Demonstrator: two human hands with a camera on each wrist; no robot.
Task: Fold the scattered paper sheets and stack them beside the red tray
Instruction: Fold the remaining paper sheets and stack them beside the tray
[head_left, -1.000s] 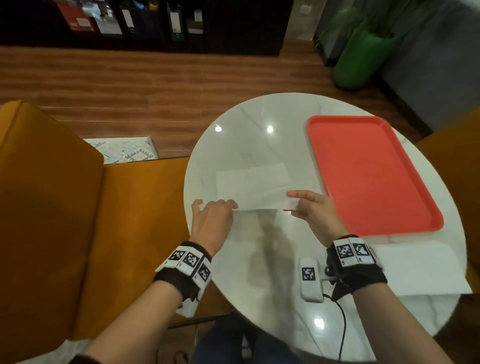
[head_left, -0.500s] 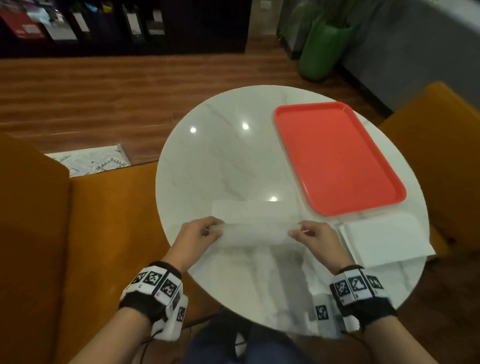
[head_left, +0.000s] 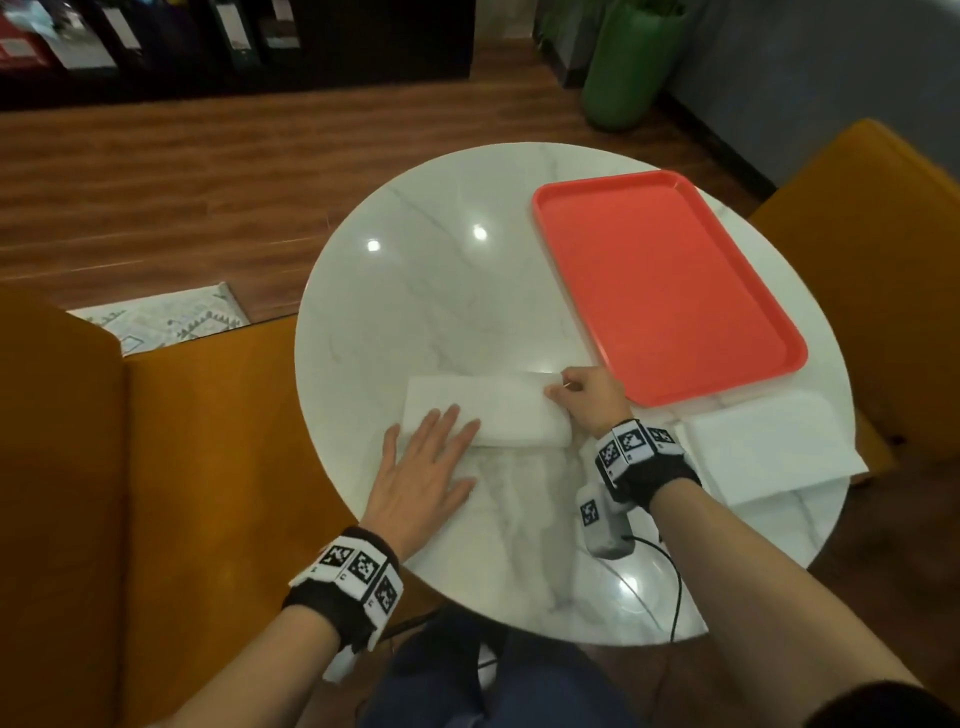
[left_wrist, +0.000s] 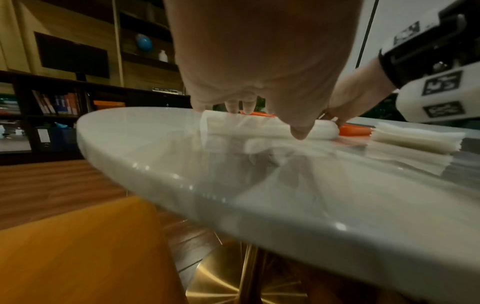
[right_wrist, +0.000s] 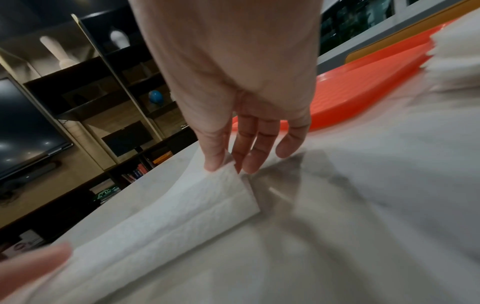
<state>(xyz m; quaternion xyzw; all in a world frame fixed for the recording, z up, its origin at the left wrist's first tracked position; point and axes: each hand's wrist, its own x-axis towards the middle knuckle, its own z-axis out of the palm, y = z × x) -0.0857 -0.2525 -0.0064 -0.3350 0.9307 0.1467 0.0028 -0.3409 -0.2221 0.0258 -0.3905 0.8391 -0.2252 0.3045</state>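
A white paper sheet (head_left: 498, 410), folded over on itself, lies on the round marble table (head_left: 426, 291) just left of the red tray (head_left: 660, 280). My left hand (head_left: 426, 462) lies flat with straight fingers, pressing the sheet's near left part. My right hand (head_left: 582, 400) pinches the sheet's right end; in the right wrist view the thumb and fingers (right_wrist: 215, 162) hold the corner of the paper sheet (right_wrist: 182, 214). A stack of folded sheets (head_left: 763, 447) sits at the tray's near side, also visible as the stack (left_wrist: 413, 139) in the left wrist view.
Orange chairs stand at the left (head_left: 156, 467) and right (head_left: 883, 249) of the table. A green planter (head_left: 623, 67) stands on the wooden floor beyond. A cable (head_left: 670, 582) trails from my right wrist device over the table's near edge.
The sheet's near edge was lifted with both hands and folded away over the rest. Now it lies doubled; my left hand has let go and flattened on it.
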